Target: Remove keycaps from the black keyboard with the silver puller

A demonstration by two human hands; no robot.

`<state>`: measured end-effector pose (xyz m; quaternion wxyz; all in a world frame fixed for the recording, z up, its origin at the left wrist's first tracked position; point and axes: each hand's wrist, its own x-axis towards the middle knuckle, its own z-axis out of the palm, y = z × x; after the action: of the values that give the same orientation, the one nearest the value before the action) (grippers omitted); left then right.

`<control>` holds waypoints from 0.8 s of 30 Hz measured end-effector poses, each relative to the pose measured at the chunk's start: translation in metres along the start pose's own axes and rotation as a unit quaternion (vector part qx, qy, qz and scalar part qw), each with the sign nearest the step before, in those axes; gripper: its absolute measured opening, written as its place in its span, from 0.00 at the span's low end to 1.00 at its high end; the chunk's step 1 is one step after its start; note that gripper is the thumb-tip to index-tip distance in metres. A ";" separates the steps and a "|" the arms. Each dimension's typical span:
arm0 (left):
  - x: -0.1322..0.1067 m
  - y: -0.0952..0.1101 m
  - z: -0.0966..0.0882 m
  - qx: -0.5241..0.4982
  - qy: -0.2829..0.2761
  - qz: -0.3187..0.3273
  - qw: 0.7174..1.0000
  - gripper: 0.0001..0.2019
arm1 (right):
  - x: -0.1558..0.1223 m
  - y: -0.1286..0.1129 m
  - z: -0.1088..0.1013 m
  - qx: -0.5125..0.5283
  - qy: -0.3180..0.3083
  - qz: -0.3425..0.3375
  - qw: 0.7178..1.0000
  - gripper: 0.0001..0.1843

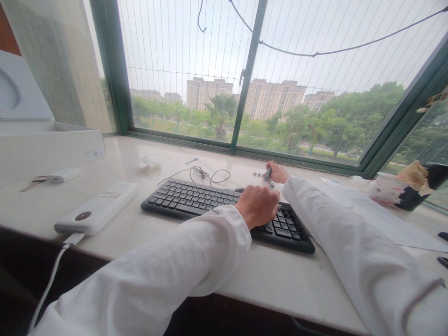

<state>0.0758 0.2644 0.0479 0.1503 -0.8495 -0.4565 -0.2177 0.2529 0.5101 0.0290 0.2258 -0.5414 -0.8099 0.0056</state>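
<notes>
A black keyboard [189,196] lies on the white sill in front of me. My left hand [258,206] rests over its right half with the fingers curled in; whatever they may hold is hidden behind the knuckles. Just past the keyboard's back edge, my right hand [278,172] is closed on a small black tool [268,173], whose exact kind is too small to tell. Several small loose pieces, perhaps keycaps [257,174], lie to the left of that hand. At the keyboard's right end the key area [292,217] looks partly bare, and my left hand covers some keys.
A coiled black cable [201,172] lies behind the keyboard. On the left are a white power bank [98,210] with a cable plugged in, keys [35,182] and a white box [52,149]. Papers [378,214] and a cup [387,189] stand to the right, below the window.
</notes>
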 end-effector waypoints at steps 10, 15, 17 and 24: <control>0.000 -0.001 0.003 0.001 0.009 0.005 1.000 0.11 | 0.000 -0.003 -0.002 0.007 0.013 0.008 1.000 0.20; 0.000 0.000 0.001 0.002 -0.006 0.000 1.000 0.11 | 0.005 0.001 -0.007 0.008 0.040 0.034 0.999 0.20; 0.000 0.001 0.000 0.001 -0.010 0.000 1.000 0.11 | 0.006 0.004 -0.009 0.011 0.038 0.032 0.999 0.21; 0.000 0.000 0.001 -0.001 -0.007 0.001 1.000 0.12 | 0.001 0.011 -0.003 0.031 -0.012 -0.023 0.999 0.20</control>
<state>0.0764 0.2646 0.0475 0.1465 -0.8514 -0.4569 -0.2119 0.2630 0.5148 0.0296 0.2324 -0.5149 -0.8245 0.0317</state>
